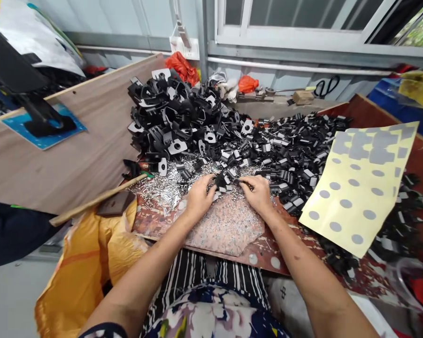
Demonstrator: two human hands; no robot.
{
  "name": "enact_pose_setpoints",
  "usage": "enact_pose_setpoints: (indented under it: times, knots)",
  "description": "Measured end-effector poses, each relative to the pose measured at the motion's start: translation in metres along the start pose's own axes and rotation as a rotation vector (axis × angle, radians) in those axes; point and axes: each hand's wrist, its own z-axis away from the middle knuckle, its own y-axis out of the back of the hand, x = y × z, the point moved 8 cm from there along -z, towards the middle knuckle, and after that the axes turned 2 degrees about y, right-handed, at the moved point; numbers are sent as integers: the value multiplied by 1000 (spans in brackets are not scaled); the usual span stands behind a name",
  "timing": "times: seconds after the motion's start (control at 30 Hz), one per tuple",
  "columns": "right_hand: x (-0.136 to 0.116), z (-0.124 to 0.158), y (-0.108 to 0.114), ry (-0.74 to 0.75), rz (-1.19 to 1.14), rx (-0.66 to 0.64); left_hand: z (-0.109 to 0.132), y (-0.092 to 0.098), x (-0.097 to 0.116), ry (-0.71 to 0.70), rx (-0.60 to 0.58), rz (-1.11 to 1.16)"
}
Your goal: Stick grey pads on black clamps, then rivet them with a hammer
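Observation:
My left hand (200, 196) reaches to the middle of the worktable, its thumb and fingers closed around a black plastic part (219, 180). Close by on the right, my right hand (257, 191) pinches with thumb and index finger. A small dark piece shows at those fingertips, too small to name. Under and between the hands lie small black plastic clips with light grey faces. Just left of my left hand spreads a heap of shiny metal pins (164, 190). Beneath my wrists is a speckled board (225, 225).
Larger black parts (178, 117) form a tall pile behind my left hand. Small black clips (288, 155) heap up at the right. A yellow sticker sheet (359, 188) lies on them. At left are a wooden stick (98, 199), a board wall (73, 155) and an orange sack (88, 263).

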Motion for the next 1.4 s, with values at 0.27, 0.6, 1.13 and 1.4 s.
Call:
enact_pose_setpoints:
  times: [0.27,0.6,1.13,1.4]
  knots:
    - [-38,41,7,259,338,-165,50,-2,29,-271,-131,-187]
    - [-31,47,13,311,349,-10,89,115,-57,189,221,-417]
    - [-96,63,-6,352,247,-190,19,62,-92,188,-29,-656]
    - [-136,68,-76,501,301,-396,14,86,-93,234,179,-547]
